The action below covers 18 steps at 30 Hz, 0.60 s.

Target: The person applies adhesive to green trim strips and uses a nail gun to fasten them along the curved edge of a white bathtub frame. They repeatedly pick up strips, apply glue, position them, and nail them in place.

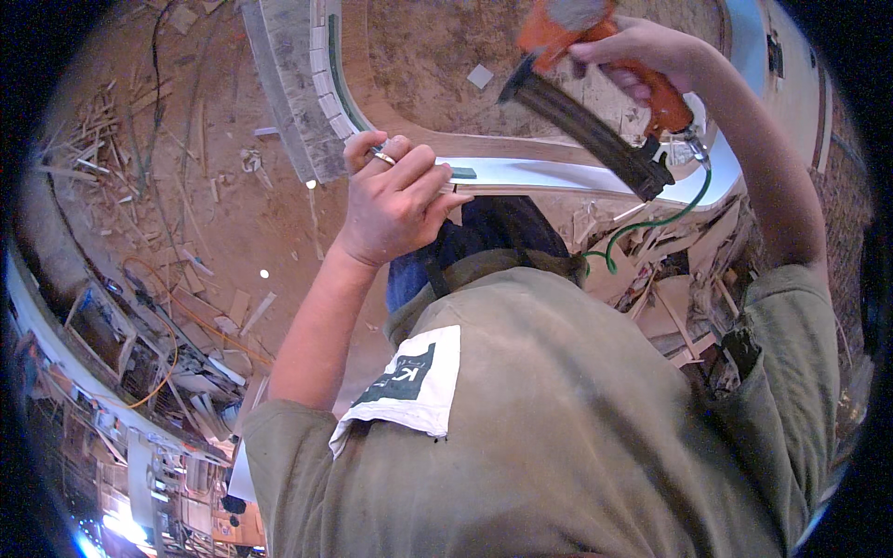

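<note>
In my right hand (646, 58) is an orange air nail gun (665, 100), with my fingers wrapped round its handle. Its long dark magazine (586, 126) slants across the far side of a curved frame, and the gun's head is blurred and raised above the surface. A green air hose (704, 186) runs from the handle's fitting. My left hand (395, 191), a ring on one finger, is closed over the near-left bend of the curved frame (549, 174). Dark green strips (463, 173) lie along the frame's pale edge; what the left fingertips press on is hidden.
A grey board (288, 102) lies left of the frame. Wood offcuts (88, 153) litter the floor at left, and more scraps (665, 298) are heaped at right beside my body. An orange cord (174, 344) curls at lower left. A small pale square chip (480, 76) lies inside the frame's curve.
</note>
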Each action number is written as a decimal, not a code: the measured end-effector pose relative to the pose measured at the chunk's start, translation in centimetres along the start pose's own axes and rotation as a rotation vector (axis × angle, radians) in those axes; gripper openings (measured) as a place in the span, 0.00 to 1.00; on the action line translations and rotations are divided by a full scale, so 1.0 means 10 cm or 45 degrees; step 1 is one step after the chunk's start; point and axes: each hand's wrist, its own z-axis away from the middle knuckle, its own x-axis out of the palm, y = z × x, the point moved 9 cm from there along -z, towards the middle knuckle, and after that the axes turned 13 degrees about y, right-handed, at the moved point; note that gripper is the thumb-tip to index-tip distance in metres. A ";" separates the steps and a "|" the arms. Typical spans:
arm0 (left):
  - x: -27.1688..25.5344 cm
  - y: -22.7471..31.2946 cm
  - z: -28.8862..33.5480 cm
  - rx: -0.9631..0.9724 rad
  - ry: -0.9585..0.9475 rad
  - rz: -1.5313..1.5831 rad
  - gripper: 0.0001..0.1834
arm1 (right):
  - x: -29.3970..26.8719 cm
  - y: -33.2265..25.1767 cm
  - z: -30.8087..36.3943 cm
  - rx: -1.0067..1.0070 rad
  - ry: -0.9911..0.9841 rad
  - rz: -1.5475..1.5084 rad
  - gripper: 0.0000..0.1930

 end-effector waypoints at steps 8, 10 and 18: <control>0.01 0.02 0.01 -0.024 -0.143 -0.073 0.23 | -1.08 0.85 -0.05 0.005 0.375 -0.533 0.22; -0.08 0.07 -0.04 -0.046 -0.163 -0.037 0.35 | -1.11 0.88 -0.01 -0.037 0.398 -0.578 0.21; -0.90 -0.36 0.32 -1.209 0.616 0.210 0.62 | -0.18 0.36 0.22 -0.002 -0.042 -0.476 0.21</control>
